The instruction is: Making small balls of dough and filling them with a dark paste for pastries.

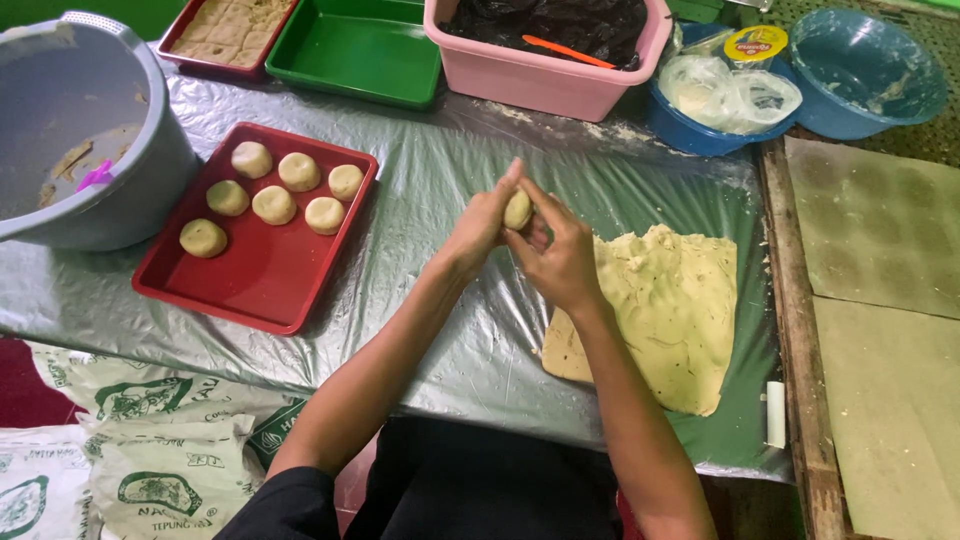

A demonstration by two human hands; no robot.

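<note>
Both my hands meet over the plastic-covered table, pressing a small pale dough ball (518,210) between them. My left hand (480,225) cups it from the left, and my right hand (560,258) holds it from the right and below. A flat sheet of yellowish dough (665,315) lies on the plastic just right of my hands. To the left, a red tray (250,285) carries several round dough balls (274,204) in its upper half.
A grey bucket (150,170) stands far left. At the back are another red tray of dough (230,30), a green tray (355,50), a pink tub (545,75) lined with black plastic, and two blue bowls (865,75). Printed flour sacks (150,450) lie below left. Brownish sheets (880,300) cover the right.
</note>
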